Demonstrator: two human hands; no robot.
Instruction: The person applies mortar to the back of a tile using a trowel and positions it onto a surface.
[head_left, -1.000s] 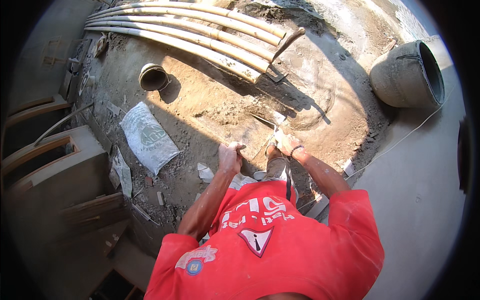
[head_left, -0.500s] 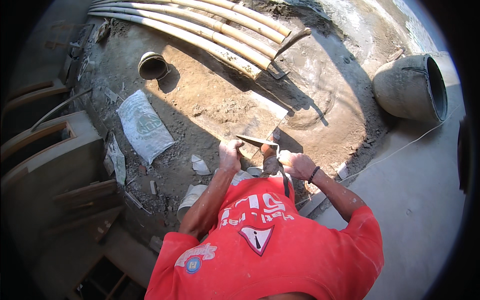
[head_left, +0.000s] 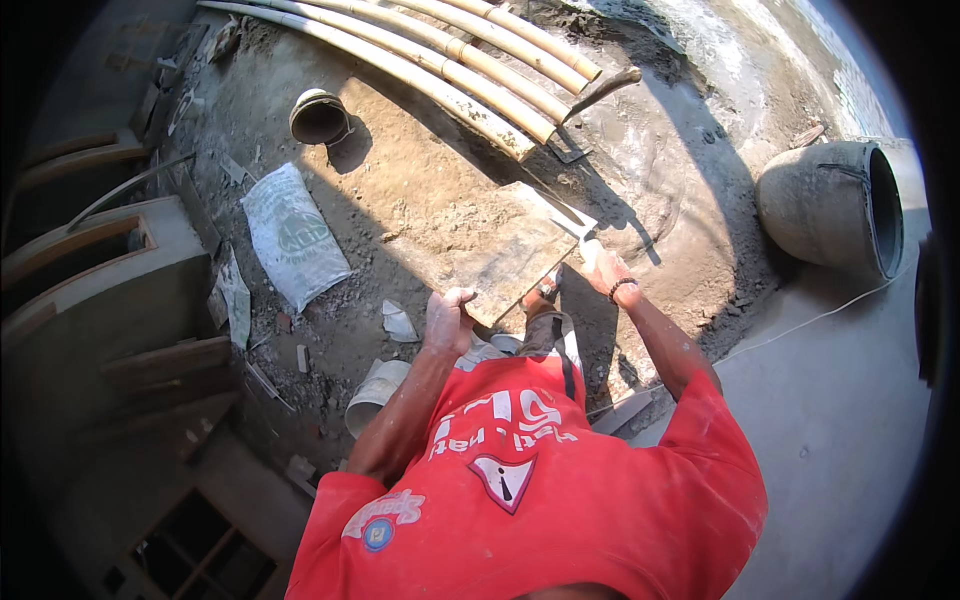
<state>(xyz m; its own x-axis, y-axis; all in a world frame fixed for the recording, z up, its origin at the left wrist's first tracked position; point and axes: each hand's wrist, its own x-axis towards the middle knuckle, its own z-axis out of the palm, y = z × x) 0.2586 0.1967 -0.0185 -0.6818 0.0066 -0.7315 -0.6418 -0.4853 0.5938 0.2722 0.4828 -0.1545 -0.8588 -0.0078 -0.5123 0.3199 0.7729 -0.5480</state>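
My left hand [head_left: 447,322] is closed on the near corner of a flat, dusty board [head_left: 505,272] streaked with grey residue. My right hand [head_left: 607,268] grips a trowel [head_left: 572,218], its blade lying along the board's far right edge. Crumbly, sandy material shows around the board's far side; where board and ground meet is hard to tell. My foot is partly visible below the board, and a pale bucket [head_left: 372,398] stands beside my left forearm.
Long bamboo poles [head_left: 470,75] lie across the upper ground. A dark bucket [head_left: 318,122] and white sack [head_left: 293,236] lie left. A large grey drum [head_left: 815,205] rests right, near a thin cable. Rubble, boards and wooden frames [head_left: 75,240] line the left side.
My right hand and trowel moved from near my left hand up and rightward to the board's far edge. My left hand still holds the board.
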